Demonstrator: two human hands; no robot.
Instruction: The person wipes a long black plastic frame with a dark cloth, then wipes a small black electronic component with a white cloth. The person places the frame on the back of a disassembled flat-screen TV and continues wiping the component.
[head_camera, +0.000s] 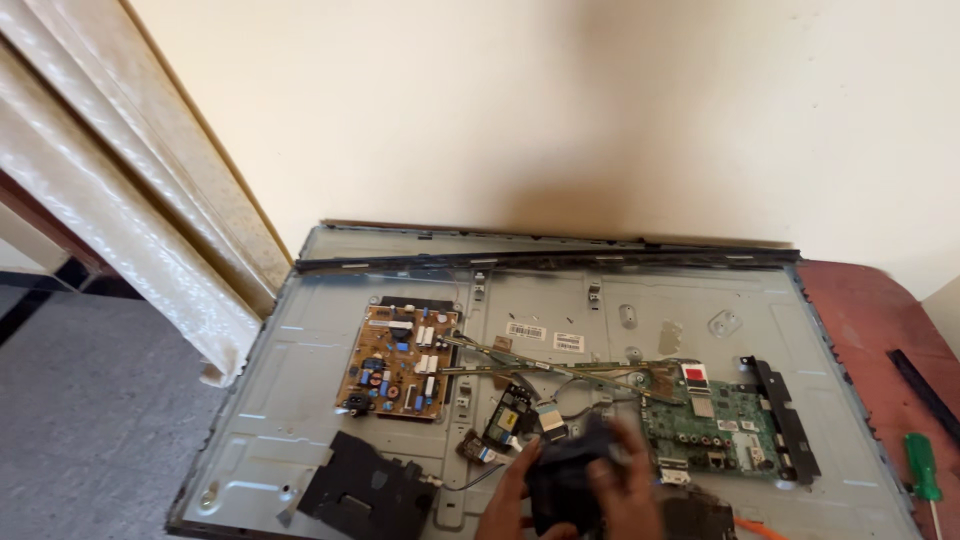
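Observation:
Both of my hands are at the bottom centre, over the open metal back of a flat-screen panel (300, 350). My left hand (505, 500) and my right hand (630, 490) together grip a dark, blurred object (565, 480), which looks like black cloth or plastic. Just beyond my fingers lies a small black board (508, 415) with a flat cable. A brown power board (400, 362) sits to the left, and a green main board (715, 430) lies to the right of my hands.
A black plastic piece (365, 490) lies on the panel at lower left. The panel rests on a reddish table (880, 320) against a cream wall. A green-handled screwdriver (922, 470) lies at the right edge. A pale moulded frame (130, 200) leans at left.

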